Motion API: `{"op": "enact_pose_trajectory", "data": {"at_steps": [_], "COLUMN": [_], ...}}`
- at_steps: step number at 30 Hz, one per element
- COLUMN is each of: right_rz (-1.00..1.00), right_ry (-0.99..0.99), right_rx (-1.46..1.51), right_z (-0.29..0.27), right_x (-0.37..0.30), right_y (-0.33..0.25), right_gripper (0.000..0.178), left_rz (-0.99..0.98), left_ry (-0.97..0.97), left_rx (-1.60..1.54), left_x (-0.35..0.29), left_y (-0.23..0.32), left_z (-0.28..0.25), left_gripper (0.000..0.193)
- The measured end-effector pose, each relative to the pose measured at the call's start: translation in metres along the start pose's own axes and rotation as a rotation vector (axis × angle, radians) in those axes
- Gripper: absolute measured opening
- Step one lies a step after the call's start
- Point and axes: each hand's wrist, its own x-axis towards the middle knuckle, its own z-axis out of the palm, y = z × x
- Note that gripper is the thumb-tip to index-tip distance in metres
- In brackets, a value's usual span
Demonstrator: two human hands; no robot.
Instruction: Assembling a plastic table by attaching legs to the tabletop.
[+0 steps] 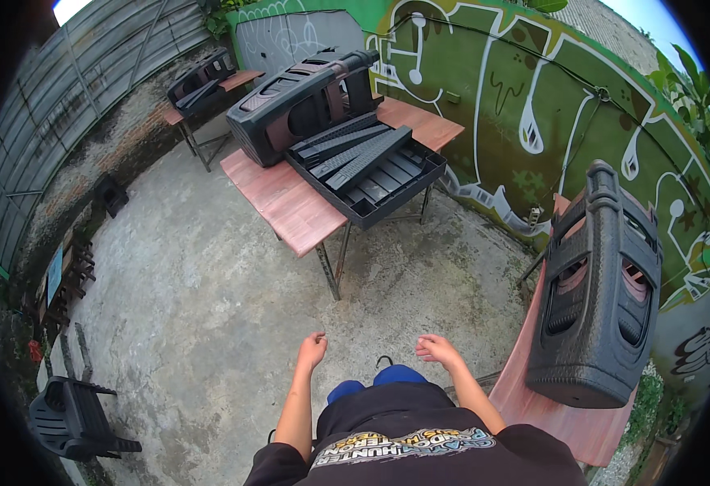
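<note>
My left hand [313, 350] hangs over the concrete floor in front of me, its fingers loosely bent and nothing visible in it. To its right, my right hand [438, 350] is also bare, with the fingers partly stretched and apart. Neither touches anything. Ahead, a wooden table [314, 230] bears a dark plastic cabinet-like frame [271, 130] lying on its side. Beside that frame, a shallow black tray [361, 212] holds several long black slats [371, 155]. At my right, a similar rounded dark plastic frame [590, 324] lies on another reddish table [517, 417], nearest my right hand.
Black plastic chairs or stools [72, 417] stand at the lower left. Farther back, a small table [227, 81] carries another dark frame. A corrugated metal fence [88, 81] bounds the left, a painted green wall [501, 97] the far side. Table legs [328, 271] reach the floor ahead.
</note>
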Motion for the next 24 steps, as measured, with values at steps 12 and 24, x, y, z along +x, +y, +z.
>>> {"op": "enact_pose_trajectory", "data": {"at_steps": [12, 24], "right_rz": [-0.33, -0.11], "right_ry": [-0.012, 0.276], "right_rx": [0.179, 0.504], "right_z": [-0.006, 0.04], "right_x": [0.187, 0.455], "right_y": [-0.304, -0.438], "right_gripper": [0.056, 0.086], "left_rz": [0.276, 0.195], "left_ry": [0.052, 0.129], "left_rx": [-0.34, -0.495], "left_x": [0.213, 0.348], "left_y": [0.226, 0.282], "left_z": [-0.035, -0.06], "left_gripper": [0.025, 0.021]}}
